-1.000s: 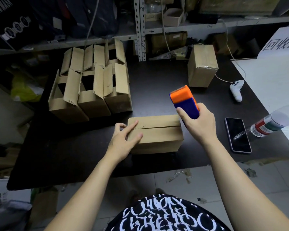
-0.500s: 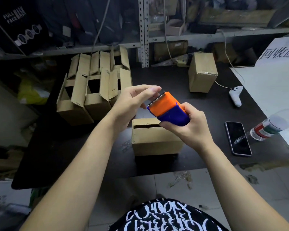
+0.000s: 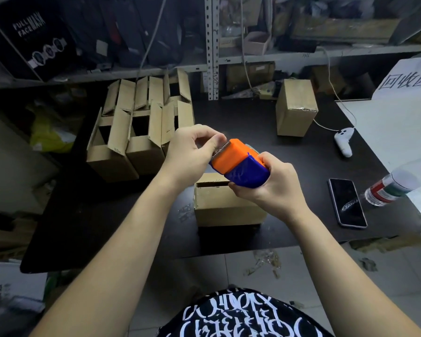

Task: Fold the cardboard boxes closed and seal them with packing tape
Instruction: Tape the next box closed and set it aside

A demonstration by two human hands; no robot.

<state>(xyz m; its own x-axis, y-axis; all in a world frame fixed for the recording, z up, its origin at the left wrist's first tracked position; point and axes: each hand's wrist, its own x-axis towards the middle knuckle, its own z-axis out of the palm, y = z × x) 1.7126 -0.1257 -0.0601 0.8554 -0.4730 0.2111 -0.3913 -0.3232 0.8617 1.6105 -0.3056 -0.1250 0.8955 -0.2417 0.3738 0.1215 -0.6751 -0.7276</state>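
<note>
The right hand grips the blue body of the dispenser, fingers curled under it and thumb on top, holding it above the desk. The left hand pinches with thumb and forefinger at the toothed edge of the orange end; whether tape lies between them cannot be told. Directly below stands 1 box, its top flaps folded down with a dark gap along the near edge. Open boxes cluster at 10 o'clock from it, flaps upright. A closed box stands at 1 o'clock, a phone lies at 3 o'clock.
</note>
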